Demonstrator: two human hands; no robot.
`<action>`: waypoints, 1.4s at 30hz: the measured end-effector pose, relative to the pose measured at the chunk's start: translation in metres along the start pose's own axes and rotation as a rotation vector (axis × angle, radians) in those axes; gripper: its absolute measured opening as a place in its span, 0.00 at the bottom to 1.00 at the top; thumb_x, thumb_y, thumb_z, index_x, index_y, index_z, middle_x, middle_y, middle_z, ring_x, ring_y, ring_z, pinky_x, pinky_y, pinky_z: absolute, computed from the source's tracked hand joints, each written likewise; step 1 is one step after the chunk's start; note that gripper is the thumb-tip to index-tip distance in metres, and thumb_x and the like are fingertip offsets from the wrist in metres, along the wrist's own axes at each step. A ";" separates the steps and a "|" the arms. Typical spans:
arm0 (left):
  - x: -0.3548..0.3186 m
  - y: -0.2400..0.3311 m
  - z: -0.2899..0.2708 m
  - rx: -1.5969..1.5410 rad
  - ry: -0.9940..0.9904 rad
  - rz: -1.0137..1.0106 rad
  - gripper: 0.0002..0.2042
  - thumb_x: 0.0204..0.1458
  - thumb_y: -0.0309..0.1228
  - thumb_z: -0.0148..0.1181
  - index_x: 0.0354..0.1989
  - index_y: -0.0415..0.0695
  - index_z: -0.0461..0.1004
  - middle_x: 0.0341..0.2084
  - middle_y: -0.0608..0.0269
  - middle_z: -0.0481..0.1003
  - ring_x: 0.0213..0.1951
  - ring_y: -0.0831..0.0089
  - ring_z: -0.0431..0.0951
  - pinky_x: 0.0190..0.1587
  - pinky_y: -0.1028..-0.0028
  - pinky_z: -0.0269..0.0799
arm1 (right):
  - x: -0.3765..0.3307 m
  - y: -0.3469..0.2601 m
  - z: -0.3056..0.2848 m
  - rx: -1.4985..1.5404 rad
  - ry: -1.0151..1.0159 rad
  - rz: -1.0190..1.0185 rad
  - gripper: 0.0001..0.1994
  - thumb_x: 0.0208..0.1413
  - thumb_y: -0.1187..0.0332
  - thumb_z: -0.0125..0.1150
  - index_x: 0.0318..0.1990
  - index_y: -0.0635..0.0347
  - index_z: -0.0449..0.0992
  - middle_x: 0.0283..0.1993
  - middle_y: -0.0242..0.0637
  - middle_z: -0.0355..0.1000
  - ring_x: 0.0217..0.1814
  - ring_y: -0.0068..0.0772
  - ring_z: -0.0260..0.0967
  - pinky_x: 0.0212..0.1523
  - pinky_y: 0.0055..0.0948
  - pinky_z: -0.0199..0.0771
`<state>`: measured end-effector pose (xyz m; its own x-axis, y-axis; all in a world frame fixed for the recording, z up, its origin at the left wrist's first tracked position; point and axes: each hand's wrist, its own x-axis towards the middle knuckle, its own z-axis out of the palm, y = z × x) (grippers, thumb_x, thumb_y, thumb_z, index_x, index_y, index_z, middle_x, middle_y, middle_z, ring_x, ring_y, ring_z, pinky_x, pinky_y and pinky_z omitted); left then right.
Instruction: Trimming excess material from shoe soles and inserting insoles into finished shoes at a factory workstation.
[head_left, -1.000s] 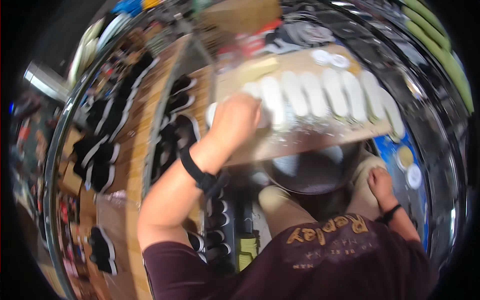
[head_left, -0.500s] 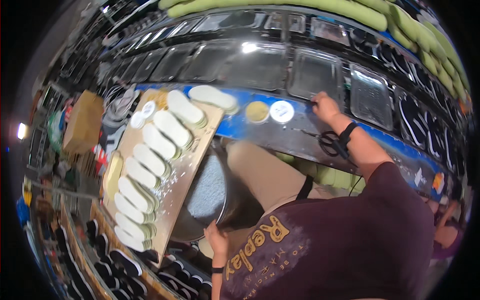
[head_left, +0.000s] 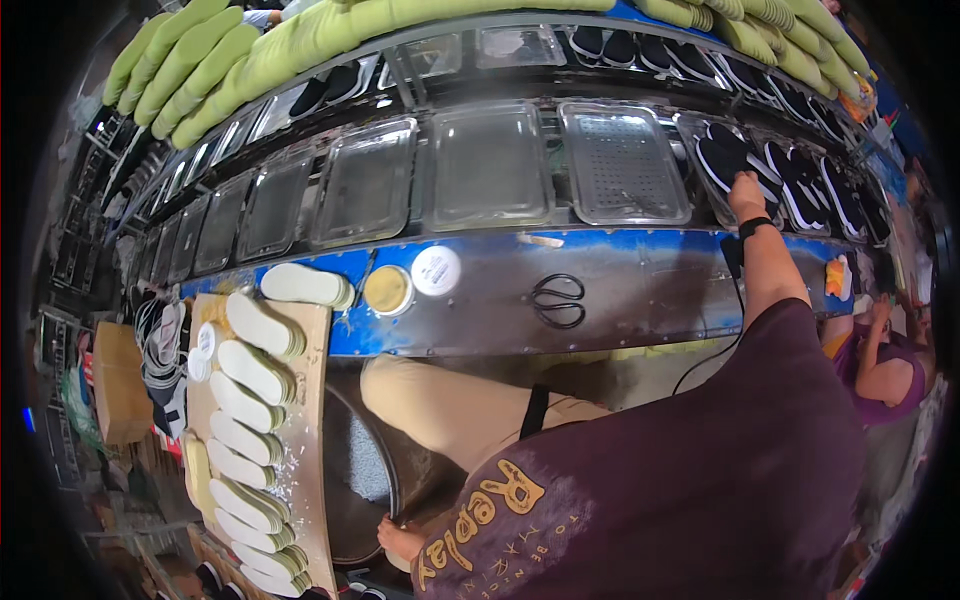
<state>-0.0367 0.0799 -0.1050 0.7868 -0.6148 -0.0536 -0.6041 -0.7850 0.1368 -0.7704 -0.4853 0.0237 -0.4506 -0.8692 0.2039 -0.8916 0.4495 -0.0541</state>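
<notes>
My right hand (head_left: 745, 197) is stretched out to the far right, its fingers closed on a black shoe with a white sole edge (head_left: 722, 160). That shoe lies over a tray on the rack. Low down at the left, my left hand (head_left: 400, 538) has its fingers curled at the rim of a round metal basin (head_left: 394, 480) that holds pale grey bits. Beside the basin, a board (head_left: 312, 430) carries several stacks of white insoles (head_left: 252, 372). Black-handled scissors (head_left: 558, 300) lie on the bench; their blades are hard to make out.
The bench (head_left: 480, 320) has blue edges and bears an open tub of yellowish paste (head_left: 388, 290) and a white round lid (head_left: 436, 270). Behind it stands a rack with metal trays (head_left: 490, 165) and more black shoes (head_left: 795, 185). A person in purple (head_left: 885, 375) sits at the right.
My view has swung to the right. My right hand has moved right, from the edge of an empty tray to the black shoe, and has taken hold of it. My left hand stays by the basin.
</notes>
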 end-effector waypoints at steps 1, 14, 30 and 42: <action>0.004 0.001 -0.002 0.033 -0.051 -0.051 0.25 0.30 0.26 0.62 0.45 0.40 0.70 0.37 0.50 0.71 0.44 0.49 0.69 0.49 0.56 0.62 | 0.004 0.019 0.002 -0.019 0.013 0.044 0.15 0.58 0.68 0.43 0.49 0.59 0.73 0.62 0.49 0.60 0.57 0.57 0.67 0.57 0.50 0.67; 0.028 0.010 0.016 0.107 -0.108 0.037 0.19 0.36 0.25 0.61 0.41 0.33 0.69 0.38 0.45 0.71 0.45 0.47 0.70 0.50 0.57 0.66 | 0.076 0.162 0.009 -0.391 -0.117 0.113 0.16 0.57 0.74 0.46 0.51 0.58 0.74 0.63 0.42 0.63 0.57 0.49 0.68 0.56 0.42 0.69; 0.000 0.014 -0.009 0.098 0.087 0.102 0.19 0.34 0.28 0.62 0.39 0.39 0.72 0.34 0.49 0.72 0.41 0.49 0.71 0.46 0.56 0.65 | -0.055 -0.139 -0.069 0.251 0.039 -0.399 0.23 0.42 0.51 0.71 0.32 0.66 0.78 0.31 0.54 0.75 0.35 0.55 0.75 0.37 0.44 0.72; -0.012 0.005 -0.046 -0.618 0.164 -0.093 0.10 0.46 0.23 0.58 0.38 0.41 0.76 0.39 0.52 0.74 0.45 0.54 0.72 0.51 0.64 0.67 | -0.367 -0.412 -0.118 0.684 -0.245 -2.067 0.15 0.39 0.59 0.69 0.27 0.55 0.70 0.29 0.38 0.66 0.33 0.45 0.68 0.32 0.40 0.69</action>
<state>-0.0437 0.0866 -0.0580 0.8711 -0.4883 0.0522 -0.3866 -0.6163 0.6861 -0.2330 -0.3274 0.0864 0.9428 0.0787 0.3238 0.1609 -0.9585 -0.2354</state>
